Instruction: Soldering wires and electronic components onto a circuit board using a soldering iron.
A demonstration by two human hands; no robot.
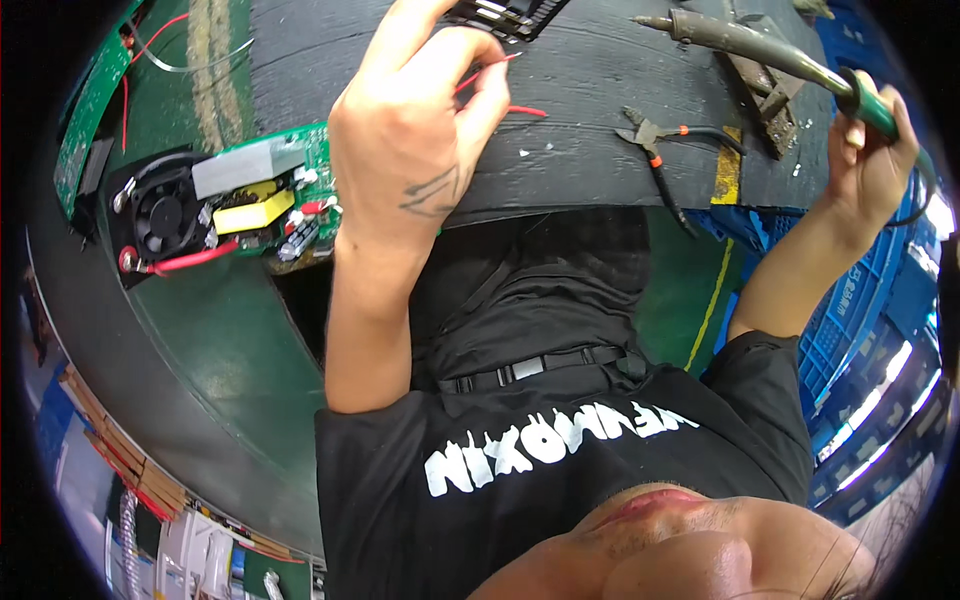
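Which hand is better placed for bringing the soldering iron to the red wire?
Probably the right hand: it holds the soldering iron, while the left hand seems to pinch the red wire.

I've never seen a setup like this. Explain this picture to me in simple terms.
There is no robot here, just a person using two bare hands. The picture comes from a wide fisheye camera worn on the person's head, looking down, so straight edges bend near the rim.

The left hand pinches a red wire beside a black slotted part; whether it grips that part too is unclear. The right hand holds a soldering iron by its green handle.

On the dark bench lie cutting pliers, one handle reaching past the edge. To the left is a green circuit board with a black fan beside it.
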